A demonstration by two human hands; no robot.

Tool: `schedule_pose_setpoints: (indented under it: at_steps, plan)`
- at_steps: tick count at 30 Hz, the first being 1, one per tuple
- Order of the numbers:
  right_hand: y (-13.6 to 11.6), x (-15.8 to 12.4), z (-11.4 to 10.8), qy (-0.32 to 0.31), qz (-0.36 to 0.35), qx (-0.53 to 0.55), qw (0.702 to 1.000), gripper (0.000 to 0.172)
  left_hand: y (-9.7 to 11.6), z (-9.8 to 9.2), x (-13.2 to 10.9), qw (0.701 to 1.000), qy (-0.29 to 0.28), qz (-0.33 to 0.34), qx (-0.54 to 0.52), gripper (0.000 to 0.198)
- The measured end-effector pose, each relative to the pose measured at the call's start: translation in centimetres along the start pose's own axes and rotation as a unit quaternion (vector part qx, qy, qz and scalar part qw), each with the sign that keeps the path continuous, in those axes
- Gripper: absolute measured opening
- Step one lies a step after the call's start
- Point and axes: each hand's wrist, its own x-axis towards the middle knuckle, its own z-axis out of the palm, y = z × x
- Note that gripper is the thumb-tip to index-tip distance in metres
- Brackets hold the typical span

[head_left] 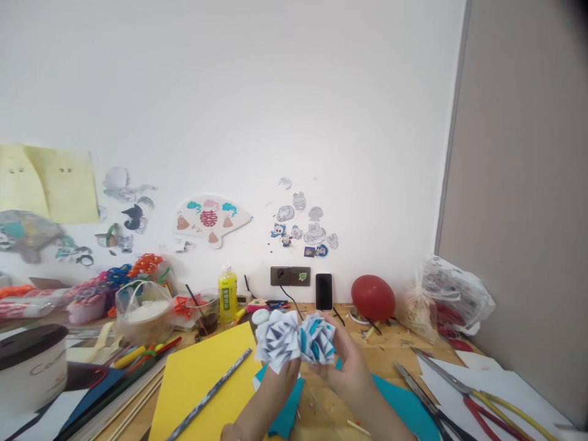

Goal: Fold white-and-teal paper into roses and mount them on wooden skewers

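Note:
Side by side above the table are two folded paper balls with pointed petals. The white paper ball (277, 338) rests in my left hand (285, 375), whose fingers are mostly hidden behind and under it. My right hand (344, 355) grips the white and blue paper ball (318, 338) from its right side, thumb and fingers curved round it. Both balls touch or nearly touch at the middle. Under my hands lie pieces of blue paper (285, 409) and a large yellow sheet (197, 373) with a patterned stick (209, 395) across it.
Scissors (473, 392) and a second metal tool (416, 389) lie at the right on paper. A red balloon (373, 297), a phone (324, 292) and a yellow bottle (227, 295) stand along the wall. A lidded cup (34, 373) is at the left edge.

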Motion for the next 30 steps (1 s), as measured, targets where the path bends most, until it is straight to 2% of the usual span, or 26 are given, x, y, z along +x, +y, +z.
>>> schedule_pose_setpoints:
  at_steps: [2,4,8,10,15,23,30]
  plan:
    - [0.1,0.4,-0.4,-0.003,-0.024,-0.016,1.0,0.057,-0.2,-0.9,1.2,1.0,0.005,-0.017,-0.014,0.03]
    - [0.1,0.8,-1.0,0.029,-0.039,-0.019,0.999,0.047,-0.4,-2.0,2.6,0.999,0.016,-0.031,-0.023,0.03]
    - [-0.1,1.7,-2.6,0.097,-0.007,-0.006,0.995,0.038,-0.7,-4.7,4.6,0.997,0.059,-0.05,-0.018,0.03]
    - [-0.4,2.1,-3.5,0.129,0.011,-0.012,0.991,0.038,-0.7,-6.1,5.0,0.995,0.083,-0.056,-0.001,0.03]
    - [-2.0,2.6,-5.0,0.157,0.043,-0.064,0.985,0.039,-1.0,-8.4,4.9,0.989,0.115,-0.059,0.073,0.03]
    - [-3.6,2.6,-6.0,0.141,0.09,-0.112,0.98,0.038,-2.0,-9.3,4.8,0.981,0.119,-0.028,0.152,0.03]
    - [-4.7,2.5,-6.4,0.122,0.101,-0.152,0.975,0.039,-1.3,-9.3,4.4,0.972,0.124,0.021,0.199,0.028]
